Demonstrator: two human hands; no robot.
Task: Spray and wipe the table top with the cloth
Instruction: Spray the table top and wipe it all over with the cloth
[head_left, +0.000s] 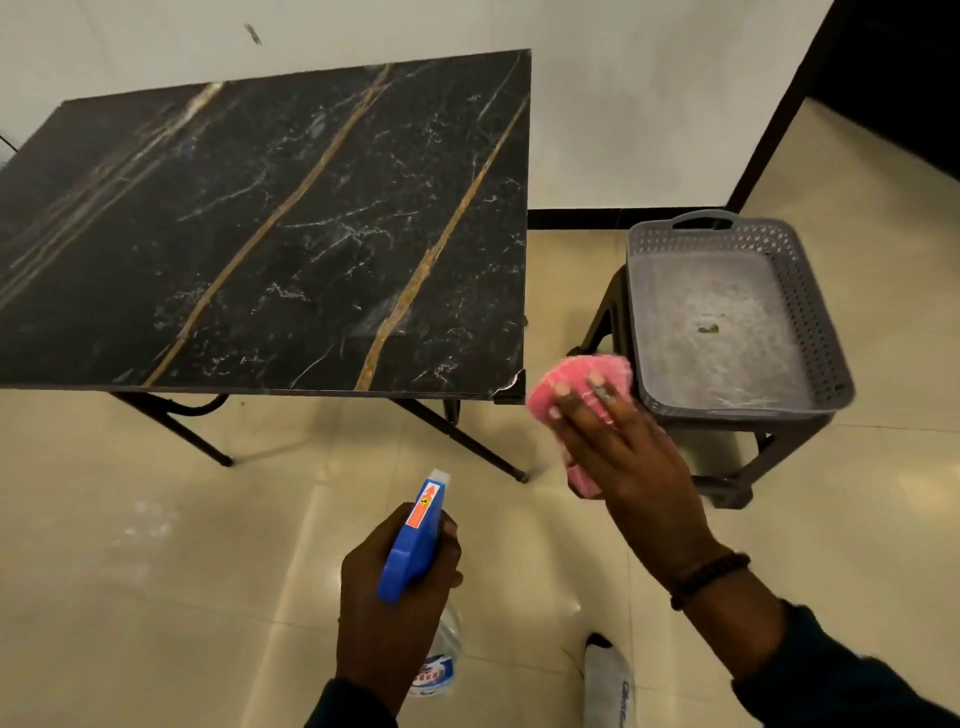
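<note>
Nearest, the left hand (395, 587) grips the neck of a clear spray bottle (415, 551), its blue nozzle aimed forward toward the table, seemingly ready to spray. Beyond it and to the right, the right hand (618, 457) holds a pink cloth (576, 389) under spread fingers, raised in the air just off the table's chipped near corner, likely poised for wiping. Farther right, a grey basket (810, 332) rests on a dark stool (727, 483). Farthest, the dark marble-patterned table top (260, 234) looks dry, so neither spraying nor wiping seems begun.
</note>
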